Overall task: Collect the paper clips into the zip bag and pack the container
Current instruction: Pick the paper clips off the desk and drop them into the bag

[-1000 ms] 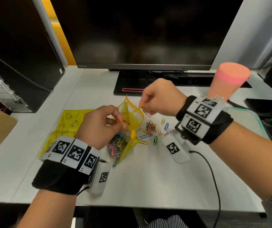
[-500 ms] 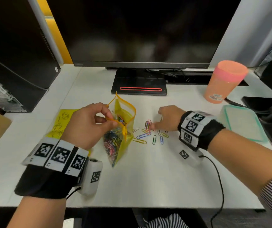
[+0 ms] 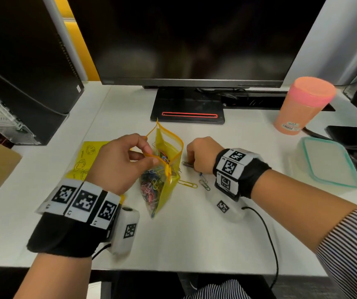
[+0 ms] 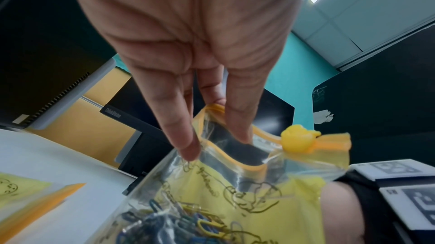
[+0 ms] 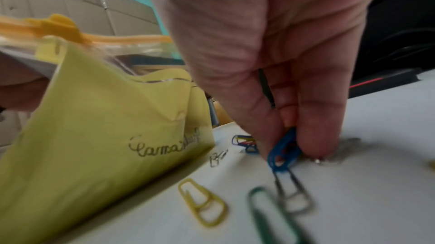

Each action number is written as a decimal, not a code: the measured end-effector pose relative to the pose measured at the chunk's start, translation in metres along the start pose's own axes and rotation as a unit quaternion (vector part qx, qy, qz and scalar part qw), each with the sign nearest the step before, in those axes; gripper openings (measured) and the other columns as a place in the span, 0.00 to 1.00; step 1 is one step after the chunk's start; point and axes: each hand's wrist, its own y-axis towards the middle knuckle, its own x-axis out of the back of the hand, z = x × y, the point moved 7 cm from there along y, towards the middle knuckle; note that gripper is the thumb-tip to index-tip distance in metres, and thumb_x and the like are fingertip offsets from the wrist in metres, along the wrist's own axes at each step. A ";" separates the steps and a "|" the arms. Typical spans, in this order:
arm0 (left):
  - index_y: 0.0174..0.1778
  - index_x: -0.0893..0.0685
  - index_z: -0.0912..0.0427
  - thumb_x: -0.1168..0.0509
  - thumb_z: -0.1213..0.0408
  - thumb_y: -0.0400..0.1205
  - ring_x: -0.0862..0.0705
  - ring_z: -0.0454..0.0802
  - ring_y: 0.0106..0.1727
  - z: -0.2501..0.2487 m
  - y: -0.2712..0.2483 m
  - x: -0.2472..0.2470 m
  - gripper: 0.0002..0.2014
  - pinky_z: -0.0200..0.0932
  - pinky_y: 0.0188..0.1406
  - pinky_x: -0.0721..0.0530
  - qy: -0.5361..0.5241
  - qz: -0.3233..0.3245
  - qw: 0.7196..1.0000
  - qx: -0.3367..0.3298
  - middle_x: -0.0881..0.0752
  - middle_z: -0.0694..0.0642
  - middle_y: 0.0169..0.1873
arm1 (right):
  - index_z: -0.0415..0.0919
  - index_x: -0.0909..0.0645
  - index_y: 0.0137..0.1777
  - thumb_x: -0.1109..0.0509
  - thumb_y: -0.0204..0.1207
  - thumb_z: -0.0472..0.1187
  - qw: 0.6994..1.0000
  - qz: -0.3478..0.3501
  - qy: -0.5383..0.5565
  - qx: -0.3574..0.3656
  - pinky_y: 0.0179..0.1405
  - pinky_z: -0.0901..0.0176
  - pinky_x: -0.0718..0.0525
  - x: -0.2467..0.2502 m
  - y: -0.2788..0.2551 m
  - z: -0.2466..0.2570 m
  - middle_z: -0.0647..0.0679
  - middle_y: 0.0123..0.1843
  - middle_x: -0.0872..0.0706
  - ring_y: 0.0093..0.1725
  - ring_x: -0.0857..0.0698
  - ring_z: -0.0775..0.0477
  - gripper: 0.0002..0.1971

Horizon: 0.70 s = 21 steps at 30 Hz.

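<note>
A yellow zip bag (image 3: 162, 182) (image 4: 247, 201) (image 5: 94, 127) with an orange zip edge stands open on the white desk, holding many coloured paper clips. My left hand (image 3: 123, 162) (image 4: 212, 132) pinches its near rim and keeps the mouth open. Just right of the bag my right hand (image 3: 197, 156) (image 5: 287, 142) is down on the desk, its fingertips pinching a blue paper clip (image 5: 283, 152). Loose clips lie around it: a yellow one (image 3: 187, 184) (image 5: 203, 205), a green one (image 5: 270, 216) and a silver one (image 5: 294, 194). The clear container with a teal-rimmed lid (image 3: 328, 162) sits at the right.
A monitor stand (image 3: 188, 108) is behind the bag and a pink lidded cup (image 3: 302, 104) stands at the back right. Another yellow bag (image 3: 85, 158) lies flat under my left hand. A computer tower (image 3: 22, 83) is at the left. A black cable (image 3: 268, 234) trails from my right wrist.
My right hand came down from the bag's mouth to the loose clips on the desk and moved closer to the bag, now pinching a blue clip. The left hand keeps holding the bag.
</note>
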 end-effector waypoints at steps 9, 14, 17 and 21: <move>0.35 0.17 0.53 0.24 0.65 0.70 0.12 0.43 0.41 -0.005 0.001 -0.007 0.07 0.34 0.42 0.21 -0.001 0.010 1.000 -0.006 0.18 0.42 0.56 | 0.43 0.17 0.33 0.29 0.66 0.24 0.974 -0.019 0.222 -0.048 0.29 0.62 0.12 0.025 -0.010 -0.034 0.49 0.33 0.16 0.21 0.16 0.58 0.12; 0.35 0.17 0.53 0.24 0.64 0.69 0.12 0.40 0.39 -0.006 0.002 -0.010 0.08 0.26 0.37 0.21 0.010 0.014 1.000 -0.008 0.18 0.33 0.48 | 0.40 0.18 0.31 0.26 0.64 0.21 0.948 -0.076 0.308 0.031 0.26 0.61 0.10 0.085 -0.023 -0.003 0.45 0.27 0.17 0.22 0.15 0.53 0.13; 0.35 0.17 0.53 0.23 0.63 0.68 0.13 0.39 0.36 -0.008 0.003 -0.011 0.08 0.29 0.37 0.21 0.016 0.011 1.000 -0.014 0.18 0.33 0.45 | 0.41 0.17 0.33 0.26 0.64 0.22 0.962 -0.057 0.262 0.060 0.29 0.59 0.10 0.090 -0.020 0.028 0.47 0.28 0.16 0.21 0.15 0.55 0.12; 0.35 0.16 0.54 0.23 0.64 0.68 0.12 0.40 0.38 -0.009 0.002 -0.010 0.07 0.32 0.38 0.20 0.024 0.008 1.000 -0.017 0.18 0.32 0.45 | 0.43 0.13 0.44 0.24 0.65 0.29 0.986 -0.036 0.142 0.083 0.34 0.61 0.14 0.074 -0.014 0.058 0.53 0.32 0.17 0.32 0.16 0.54 0.10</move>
